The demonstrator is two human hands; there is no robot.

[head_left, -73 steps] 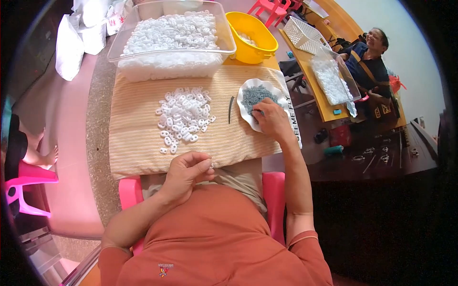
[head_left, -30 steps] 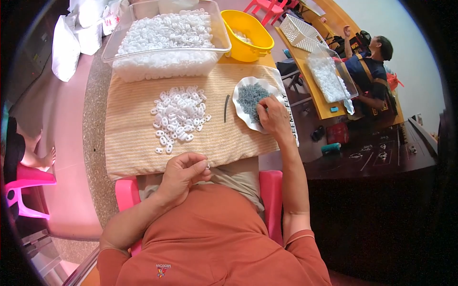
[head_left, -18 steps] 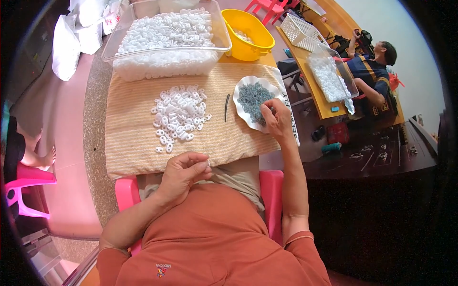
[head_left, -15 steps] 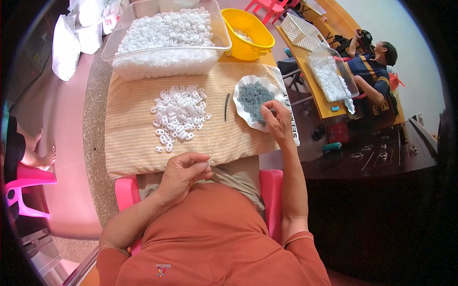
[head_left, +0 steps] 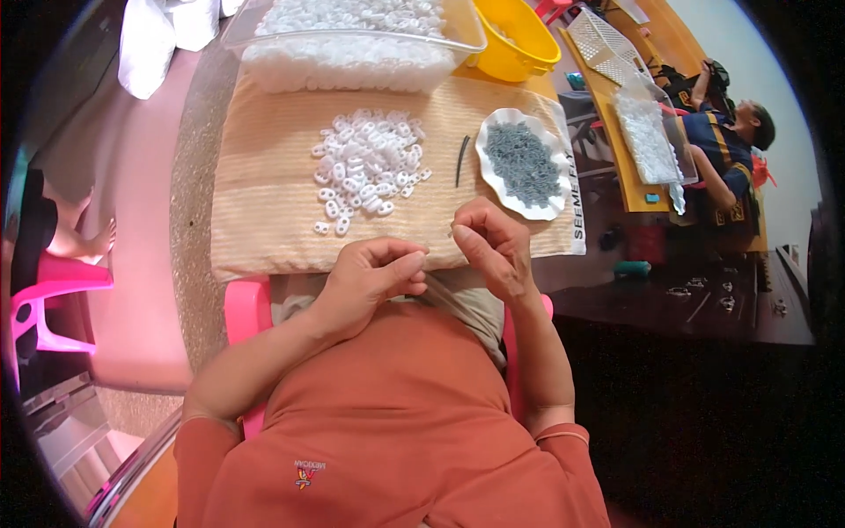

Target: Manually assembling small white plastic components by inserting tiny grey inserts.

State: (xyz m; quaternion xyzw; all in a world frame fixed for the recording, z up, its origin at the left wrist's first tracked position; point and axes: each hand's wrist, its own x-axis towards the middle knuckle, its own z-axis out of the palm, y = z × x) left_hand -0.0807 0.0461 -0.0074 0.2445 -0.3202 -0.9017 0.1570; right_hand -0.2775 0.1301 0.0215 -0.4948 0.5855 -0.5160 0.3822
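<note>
My left hand [head_left: 374, 277] is closed in a pinch over my lap, just off the near edge of the towel-covered table. Whatever its thumb and fingertips hold is too small to make out. Facing it from the right, my right hand [head_left: 495, 249] also pinches, with a tiny bit of something at the fingertips. A loose pile of white oval plastic pieces with two holes [head_left: 368, 163] lies beyond my left hand. Beyond my right hand, a white wavy-rimmed dish [head_left: 550, 209] holds many small grey pieces [head_left: 524, 165]. Between pile and dish lies a thin dark strip [head_left: 461, 161].
A clear plastic bin [head_left: 466, 48] full of white pieces stands at the back, beside a yellow basin [head_left: 535, 66]. To the right, a person [head_left: 717, 132] sits at another table with a bin of white pieces [head_left: 642, 141]. A pink stool [head_left: 66, 277] is at the left.
My right hand has left the grey pieces in the dish and come back toward my left hand. The left hand stays pinched, a little higher in view. The whole view has shifted.
</note>
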